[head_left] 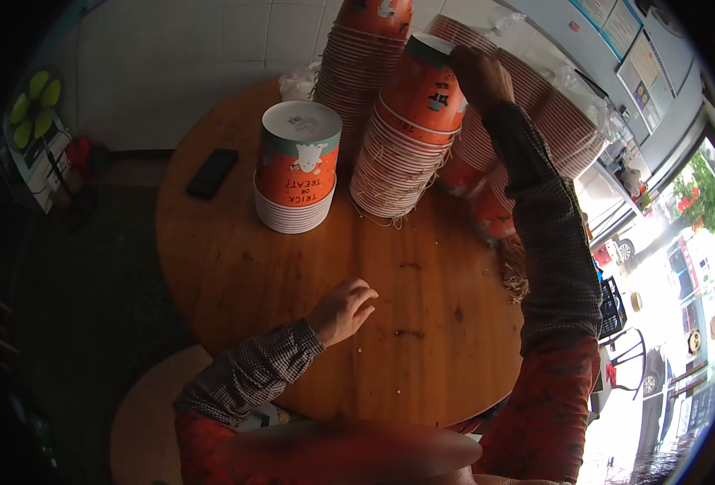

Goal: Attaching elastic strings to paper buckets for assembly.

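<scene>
My right hand (485,77) reaches far forward, its bent fingers gripping the upper edge of the topmost orange paper bucket (426,81). That bucket sits upside down on a tall nested stack (394,174), with straw-coloured twine poking out between the rims. Nearer me, over the table, my left hand (345,311) hovers with nothing in it, its fingers loosely bent and apart. A shorter stack of upturned buckets (297,174), orange and green with a white cartoon figure, stands left of the tall one.
The round wooden table (422,364) carries a black phone (213,174) at its left. Behind are another tall bucket stack (357,65) and several plastic-wrapped stacks (551,121) leaning right. A twine bundle (514,267) lies by my right sleeve. A green-bladed fan (35,109) stands far left.
</scene>
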`<state>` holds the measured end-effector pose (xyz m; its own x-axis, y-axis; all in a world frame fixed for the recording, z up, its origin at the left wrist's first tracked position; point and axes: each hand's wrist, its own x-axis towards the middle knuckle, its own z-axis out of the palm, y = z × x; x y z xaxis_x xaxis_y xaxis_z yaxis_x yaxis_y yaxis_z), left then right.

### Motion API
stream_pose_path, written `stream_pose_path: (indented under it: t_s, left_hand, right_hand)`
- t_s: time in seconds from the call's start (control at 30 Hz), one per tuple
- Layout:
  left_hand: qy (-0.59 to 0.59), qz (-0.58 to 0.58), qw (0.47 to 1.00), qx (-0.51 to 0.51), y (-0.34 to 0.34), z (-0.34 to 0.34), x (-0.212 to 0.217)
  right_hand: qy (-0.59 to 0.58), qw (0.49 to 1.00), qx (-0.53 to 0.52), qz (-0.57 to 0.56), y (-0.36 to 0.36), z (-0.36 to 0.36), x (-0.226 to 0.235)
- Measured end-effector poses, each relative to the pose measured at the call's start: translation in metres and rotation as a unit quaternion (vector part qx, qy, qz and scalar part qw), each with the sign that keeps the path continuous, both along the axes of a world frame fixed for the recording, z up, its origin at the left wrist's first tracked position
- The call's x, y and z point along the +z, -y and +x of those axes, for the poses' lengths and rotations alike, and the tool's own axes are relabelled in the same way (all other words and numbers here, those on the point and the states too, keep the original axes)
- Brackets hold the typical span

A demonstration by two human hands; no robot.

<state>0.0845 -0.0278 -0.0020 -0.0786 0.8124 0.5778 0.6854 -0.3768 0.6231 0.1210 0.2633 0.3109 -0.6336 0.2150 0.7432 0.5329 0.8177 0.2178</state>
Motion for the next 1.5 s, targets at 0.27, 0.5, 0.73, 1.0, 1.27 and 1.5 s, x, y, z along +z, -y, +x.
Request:
stream_pose_path:
  t_s: [0.27,0.5,0.73,1.0,1.27,1.5]
  left_hand:
    - [0.004,-0.013,1.0,-0.021,-0.001,-0.001,0.001]
    - [0.009,0.054,0.992,0.114,-0.014,-0.042,0.016]
    - [-0.036,0.116,0.946,0.302,-0.015,-0.106,0.01]
    - [-0.105,0.061,0.926,0.357,-0.012,-0.12,-0.001]
    - [-0.183,-0.01,0.909,0.375,-0.012,-0.108,0.006]
    - [-0.211,0.0,0.901,0.379,-0.014,-0.108,0.011]
  right_hand:
    - [-0.06,0.996,0.068,-0.002,-0.005,0.007,-0.03]
    - [-0.012,1.0,0.01,-0.002,0.001,0.006,-0.023]
    - [0.005,0.988,0.106,0.112,0.031,-0.011,-0.036]
    - [0.182,0.949,0.199,-0.162,0.141,-0.08,-0.12]
    - [0.111,0.957,0.171,-0.207,0.136,-0.105,-0.138]
    - [0.11,0.949,0.212,-0.208,0.132,-0.113,-0.129]
